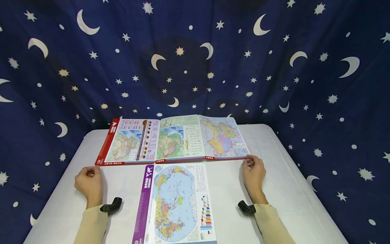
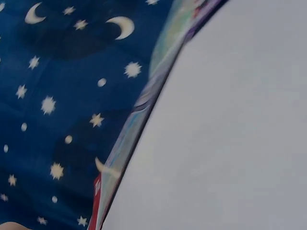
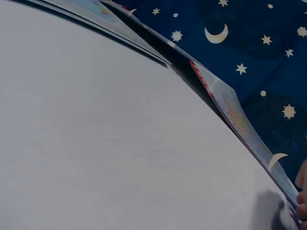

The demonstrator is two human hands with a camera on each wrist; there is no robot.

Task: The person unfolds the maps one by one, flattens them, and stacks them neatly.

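In the head view, a wide fold-out map [image 1: 179, 144] with three panels and a red left border lies across the back of the table. My left hand [image 1: 89, 183], fingers curled, is at its near left corner, thumb and index finger meeting there. At the near right corner, my right hand [image 1: 255, 173] pinches the panel's edge. The right wrist view shows a few fingers [image 3: 302, 196] against that corner. A world map [image 1: 175, 203] with a purple left border lies between the hands, touched by neither. Only a sliver of the left hand [image 2: 14, 226] enters the left wrist view.
A white-covered table [image 1: 292, 203] carries both maps. Behind and beside it hangs a dark blue curtain [image 1: 195, 67] with moons and stars. Black wrist devices [image 1: 112, 205] sit at both cuffs.
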